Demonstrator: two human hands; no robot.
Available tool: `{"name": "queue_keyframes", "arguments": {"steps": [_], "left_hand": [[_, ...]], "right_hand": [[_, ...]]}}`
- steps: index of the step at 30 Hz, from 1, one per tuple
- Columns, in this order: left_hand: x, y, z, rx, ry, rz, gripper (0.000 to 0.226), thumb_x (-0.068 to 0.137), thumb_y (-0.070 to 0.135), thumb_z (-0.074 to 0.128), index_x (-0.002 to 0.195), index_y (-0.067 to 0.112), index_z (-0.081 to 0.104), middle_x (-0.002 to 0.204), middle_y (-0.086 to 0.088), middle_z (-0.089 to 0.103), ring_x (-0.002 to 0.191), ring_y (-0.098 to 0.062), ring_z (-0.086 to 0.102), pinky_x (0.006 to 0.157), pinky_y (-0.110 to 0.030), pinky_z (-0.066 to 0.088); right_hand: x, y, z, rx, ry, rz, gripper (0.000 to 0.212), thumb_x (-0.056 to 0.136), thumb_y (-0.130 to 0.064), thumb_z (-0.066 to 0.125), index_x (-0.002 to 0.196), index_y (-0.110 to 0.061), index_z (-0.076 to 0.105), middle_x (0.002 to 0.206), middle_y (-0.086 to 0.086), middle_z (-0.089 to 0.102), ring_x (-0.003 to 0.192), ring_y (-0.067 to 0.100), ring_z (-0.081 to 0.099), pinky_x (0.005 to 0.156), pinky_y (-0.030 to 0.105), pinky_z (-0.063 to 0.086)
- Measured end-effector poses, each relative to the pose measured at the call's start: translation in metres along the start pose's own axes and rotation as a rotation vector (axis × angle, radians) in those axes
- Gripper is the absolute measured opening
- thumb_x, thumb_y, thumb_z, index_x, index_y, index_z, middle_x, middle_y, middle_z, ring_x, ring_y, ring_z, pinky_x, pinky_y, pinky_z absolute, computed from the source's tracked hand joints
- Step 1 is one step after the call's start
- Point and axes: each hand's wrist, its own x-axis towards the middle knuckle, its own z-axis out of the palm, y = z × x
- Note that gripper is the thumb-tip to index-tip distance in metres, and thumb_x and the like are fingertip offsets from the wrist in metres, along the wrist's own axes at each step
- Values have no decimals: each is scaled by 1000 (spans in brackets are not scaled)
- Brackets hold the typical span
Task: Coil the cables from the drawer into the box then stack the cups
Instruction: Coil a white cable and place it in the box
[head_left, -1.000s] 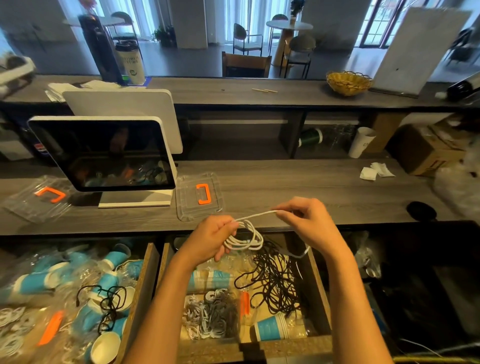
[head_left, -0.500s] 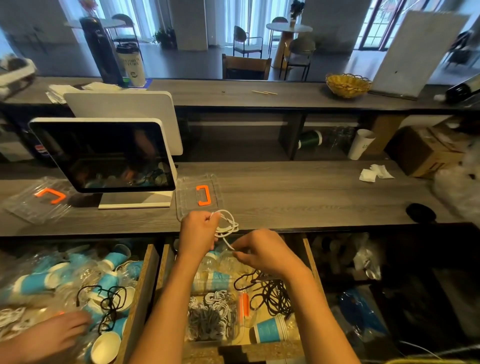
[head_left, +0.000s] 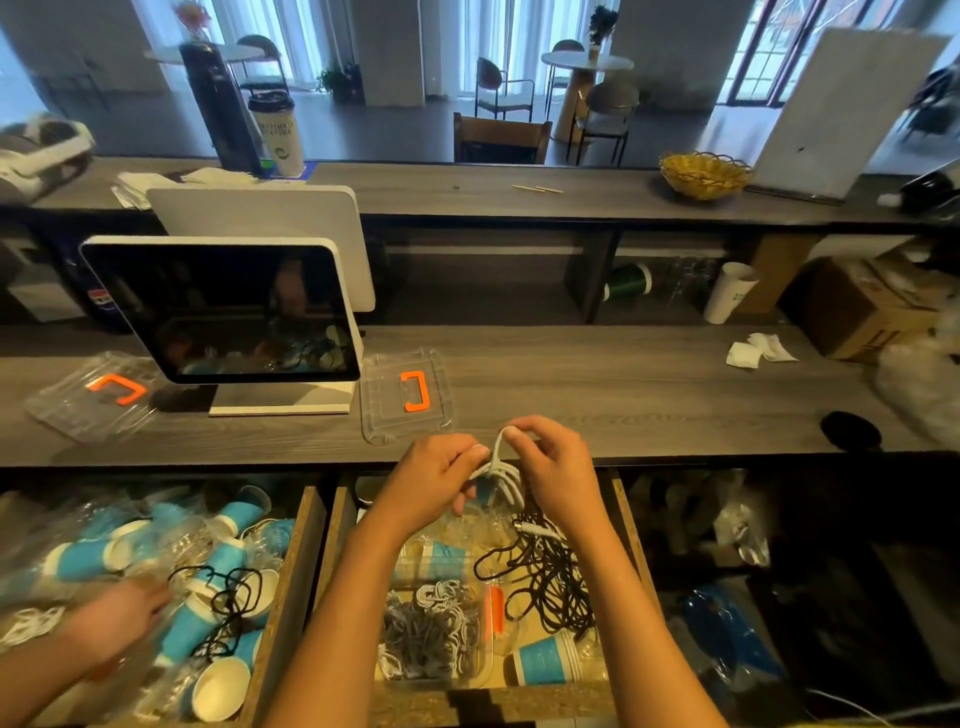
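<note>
Both hands work one white cable (head_left: 500, 475) above the middle drawer (head_left: 626, 525): the left hand (head_left: 434, 480) has its grip clenched round the gathered loops, and the right hand (head_left: 550, 467) pinches the free end at the top, so the step in hand looks like the last wrap of the coiling, with the cup stacking not yet begun. The next move, as I judge it, calls for tucking that end so the loops hold, then lowering the bundle into the clear box (head_left: 488, 670) at the near end of the drawer, which already holds a heap of grey and white coils too tangled to count. One loose black cable (head_left: 550, 577) lies beside the box, and one blue cup (head_left: 543, 660) lies on its side near it. Two clear lids with orange handles (head_left: 413, 389) (head_left: 117, 389) rest on the tabletop (head_left: 623, 384). A third hand (head_left: 117, 618) reaches into the left drawer (head_left: 291, 571) among many blue cups
</note>
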Motion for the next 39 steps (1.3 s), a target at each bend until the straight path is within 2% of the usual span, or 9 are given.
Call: {"name": "queue_keyframes", "arguments": {"steps": [4,8,12,18,21,26,31,36,39], "left_hand": [[-2,7,0,-270,-123,29,26,104,15,47,85,9,65,61,-3,62,45,-13,54,46,-19,41],[-6,13,1,-565,-56,66,27,99,22,46,89,3,62,58,-2,58,38,-6,44,40,-15,33],[0,18,15,-849,254,-44,28,103,18,44,89,2,62,55,0,45,37,-4,32,38,-15,24],[8,-6,17,-402,536,-216,43,101,22,52,66,-4,56,52,-3,41,47,-14,34,51,-29,29],[7,-6,11,-137,501,-240,47,99,22,54,54,11,52,48,0,44,48,-16,40,53,-32,33],[7,-16,9,125,444,-197,43,99,25,54,62,4,56,61,-16,58,59,-32,55,58,-43,44],[8,-15,6,305,184,-105,33,99,26,54,72,10,65,69,-10,64,69,-29,60,67,-41,47],[3,0,-6,220,-154,33,35,100,28,53,67,21,61,60,4,56,59,-14,53,60,-35,42],[-2,9,-16,-72,-346,81,35,100,25,55,66,26,64,57,7,52,53,-10,45,54,-26,37]], "right_hand": [[4,-2,-6,337,3,269,11,93,-13,65,94,-14,76,76,-3,74,65,6,66,59,16,51],[1,3,-1,691,-124,421,20,94,-7,59,83,-11,76,52,2,49,37,7,38,36,16,31],[-2,3,11,391,-243,303,31,98,-28,58,76,-14,73,51,2,46,45,13,37,46,24,31],[-13,-5,10,28,-426,143,30,101,-30,54,100,-10,76,56,3,57,48,8,39,48,21,32],[-13,-11,3,-138,-540,93,22,100,-23,55,103,-9,71,64,1,65,54,10,47,52,21,39],[-14,-19,-12,-295,-692,87,15,101,-16,52,105,-13,65,75,2,67,57,20,57,55,28,50],[-10,-27,-23,-498,-607,-81,18,99,-23,55,100,-16,72,79,-5,70,75,18,66,74,36,56],[-6,-30,-40,-631,-351,-219,20,98,-30,57,110,-28,72,97,-8,73,88,8,64,78,34,55],[-5,-24,-53,-402,-269,-152,12,92,-27,67,99,-25,76,88,-12,71,85,3,64,76,27,55]]}}
